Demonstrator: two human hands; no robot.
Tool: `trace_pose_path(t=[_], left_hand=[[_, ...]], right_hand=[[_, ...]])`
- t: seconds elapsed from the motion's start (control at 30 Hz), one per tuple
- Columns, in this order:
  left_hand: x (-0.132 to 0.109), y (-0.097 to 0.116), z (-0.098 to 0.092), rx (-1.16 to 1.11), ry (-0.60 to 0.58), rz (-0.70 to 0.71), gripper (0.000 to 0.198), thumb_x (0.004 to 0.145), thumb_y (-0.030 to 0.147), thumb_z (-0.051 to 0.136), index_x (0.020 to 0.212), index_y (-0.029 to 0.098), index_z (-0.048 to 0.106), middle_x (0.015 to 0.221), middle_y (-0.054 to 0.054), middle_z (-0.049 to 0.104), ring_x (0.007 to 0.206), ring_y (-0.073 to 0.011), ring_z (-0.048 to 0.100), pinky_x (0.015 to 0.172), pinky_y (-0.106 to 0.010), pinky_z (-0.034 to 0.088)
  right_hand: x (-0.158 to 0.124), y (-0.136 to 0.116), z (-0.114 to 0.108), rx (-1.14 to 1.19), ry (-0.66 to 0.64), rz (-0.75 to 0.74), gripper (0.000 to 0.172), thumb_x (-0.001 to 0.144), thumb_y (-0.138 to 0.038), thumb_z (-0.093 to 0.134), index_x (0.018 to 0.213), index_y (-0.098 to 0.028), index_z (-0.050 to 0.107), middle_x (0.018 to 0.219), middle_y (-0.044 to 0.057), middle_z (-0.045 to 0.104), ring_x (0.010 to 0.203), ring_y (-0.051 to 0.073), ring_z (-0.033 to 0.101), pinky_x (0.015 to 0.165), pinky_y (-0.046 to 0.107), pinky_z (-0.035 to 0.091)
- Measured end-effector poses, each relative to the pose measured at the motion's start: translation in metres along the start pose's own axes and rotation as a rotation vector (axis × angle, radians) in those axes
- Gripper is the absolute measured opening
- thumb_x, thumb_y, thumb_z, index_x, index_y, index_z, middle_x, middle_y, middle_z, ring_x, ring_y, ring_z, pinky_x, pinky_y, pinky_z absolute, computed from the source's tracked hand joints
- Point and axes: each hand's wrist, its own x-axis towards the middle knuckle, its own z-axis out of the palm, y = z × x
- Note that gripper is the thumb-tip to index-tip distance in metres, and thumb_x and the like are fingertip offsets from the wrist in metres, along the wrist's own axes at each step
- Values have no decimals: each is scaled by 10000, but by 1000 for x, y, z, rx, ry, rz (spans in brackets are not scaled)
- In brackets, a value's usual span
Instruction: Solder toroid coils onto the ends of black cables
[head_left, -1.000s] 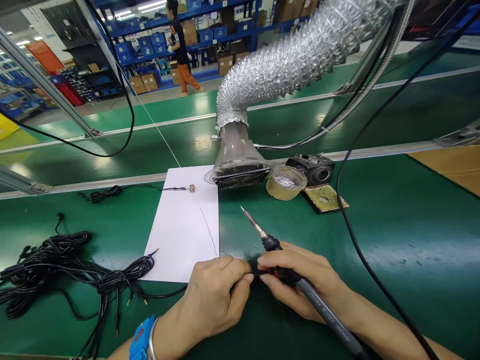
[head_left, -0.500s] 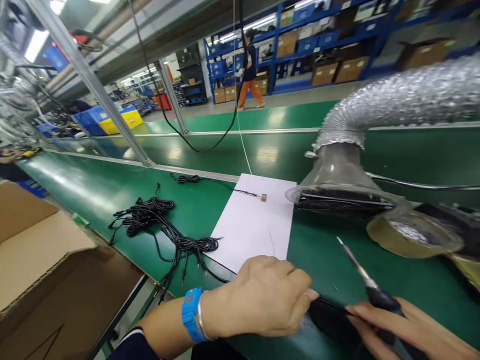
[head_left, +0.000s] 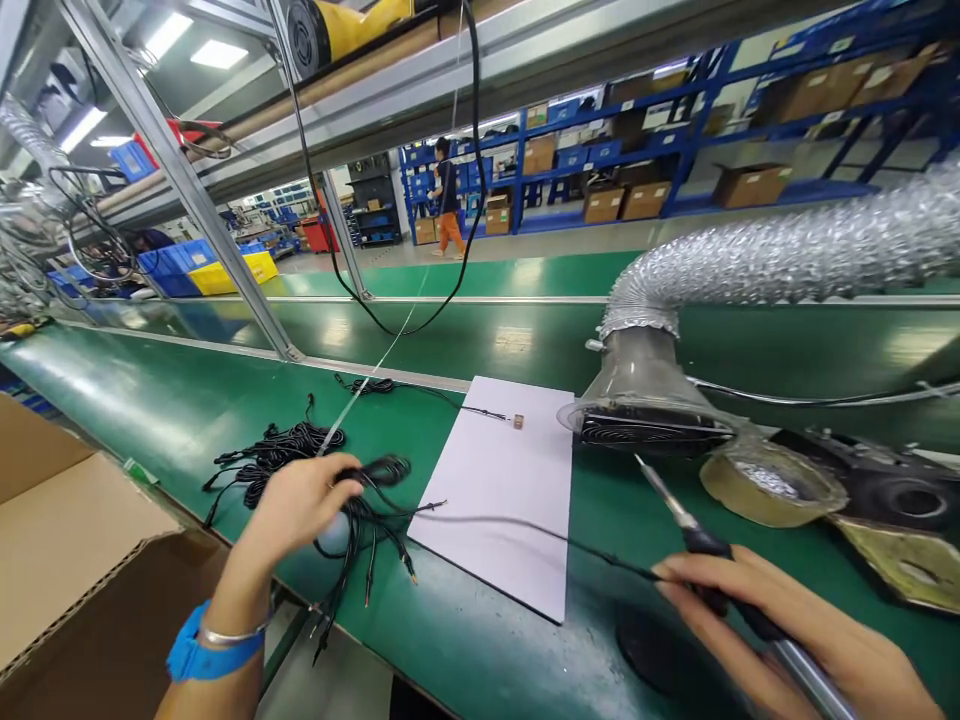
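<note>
My left hand (head_left: 304,510), wearing a blue wristband (head_left: 214,645) and a silver bangle, is closed on a coiled black cable (head_left: 386,470) above a pile of similar cables (head_left: 277,450). From there a strand stretches across the white board (head_left: 502,480) to my right hand (head_left: 787,620). That hand pinches the strand between its fingertips and also grips a soldering iron (head_left: 705,540), its metal tip pointing up and left. Several loose cable ends (head_left: 409,565) hang near the table's front edge. A small brownish connector-like piece (head_left: 518,422) lies on the board, joined to another black cable.
A clear fume hood (head_left: 645,380) on a silver flexible duct (head_left: 750,250) stands behind my right hand. Beside it are a round tan dish (head_left: 772,490) and a black holder (head_left: 892,490). An open cardboard box (head_left: 82,560) is at left. Farther back, a person (head_left: 447,200) walks past shelves.
My left hand has moved left from beside my right hand to the cable pile, closing on a coil. A cable now spans both hands. The soldering iron remains in my right hand.
</note>
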Motion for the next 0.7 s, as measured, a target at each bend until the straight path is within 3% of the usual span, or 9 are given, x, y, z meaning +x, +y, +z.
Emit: trace_pose_path(t=[0.13, 0.23, 0.33, 0.4, 0.53, 0.7], left_hand=[[32, -33, -34, 125, 217, -174, 387, 904, 498, 471, 1184, 292, 641, 810, -28, 724, 786, -241, 662, 616, -270, 418], [79, -52, -35, 230, 215, -226, 406, 913, 489, 451, 1242, 307, 605, 1002, -74, 727, 937, -292, 659, 703, -321, 464], [125, -63, -14, 231, 168, -226, 377, 883, 436, 529, 1213, 284, 629, 1083, -107, 711, 989, -318, 654, 766, -362, 489], [149, -69, 6, 224, 122, -211, 354, 865, 396, 579, 1188, 265, 642, 1118, -110, 699, 1014, -314, 649, 805, -378, 496], [176, -81, 40, 210, 16, -180, 363, 907, 389, 573, 1214, 198, 604, 1142, -102, 665, 1027, -263, 635, 864, -435, 505], [189, -92, 62, 194, -82, -150, 374, 920, 408, 573, 1194, 154, 588, 1155, -94, 631, 1030, -230, 618, 909, -462, 495]], right_hand=[[54, -8, 45, -95, -24, -86, 168, 900, -175, 548, 1058, -222, 580, 875, 33, 651, 749, 173, 617, 686, 301, 503], [91, 9, 98, -173, -70, -92, 200, 926, -142, 482, 1073, -200, 605, 893, 48, 665, 824, 180, 602, 735, 304, 502], [114, 33, 143, -282, -108, -47, 220, 941, -135, 468, 1086, -194, 622, 806, 40, 636, 828, 179, 586, 675, 281, 491], [121, 46, 161, -355, -119, -13, 170, 957, -206, 503, 1083, -178, 614, 864, 33, 620, 823, 160, 586, 696, 290, 503], [126, 60, 175, -465, -135, 31, 191, 960, -302, 535, 1082, -171, 602, 1000, 43, 608, 854, 151, 591, 770, 336, 521], [127, 71, 180, -523, -165, 48, 196, 953, -308, 539, 1074, -165, 597, 963, 35, 594, 868, 165, 576, 781, 349, 501]])
